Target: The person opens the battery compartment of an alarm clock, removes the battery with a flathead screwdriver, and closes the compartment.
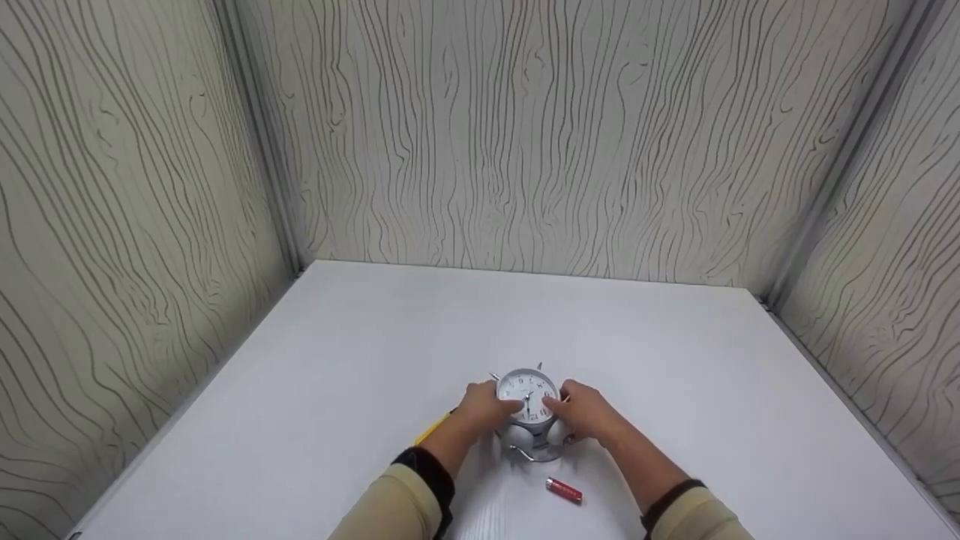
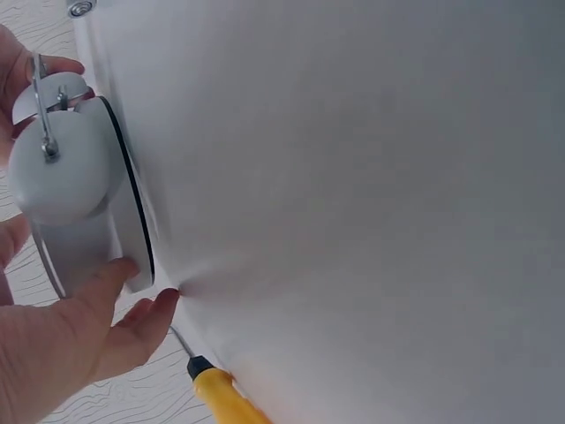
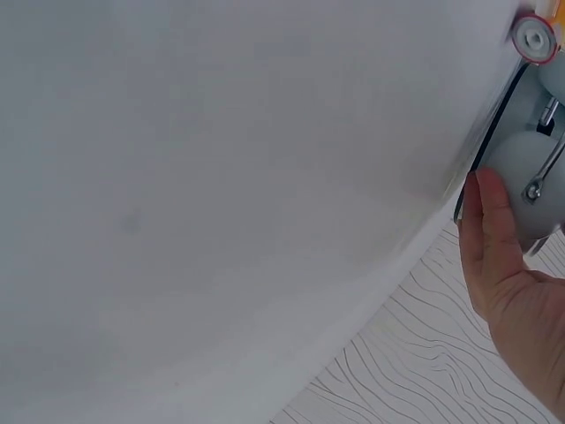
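Observation:
A twin-bell alarm clock (image 1: 528, 391) lies face up close over the white table, its bells and handle towards the person. My left hand (image 1: 484, 409) grips its left side, thumb over the face; in the left wrist view, fingers (image 2: 119, 274) press on the clock's side. From the other side my right hand (image 1: 589, 411) holds the clock, its thumb also on the face. In the right wrist view, that hand's fingers (image 3: 494, 221) lie along the casing beside a bell (image 3: 521, 177). The clock's back is hidden.
A red battery (image 1: 564, 491) lies on the table (image 1: 360, 360) just in front of the clock. Beyond the left forearm is a screwdriver with a yellow handle (image 2: 225, 397), partly hidden in the head view. Wood-patterned panels (image 1: 510, 135) enclose the table at the back and sides.

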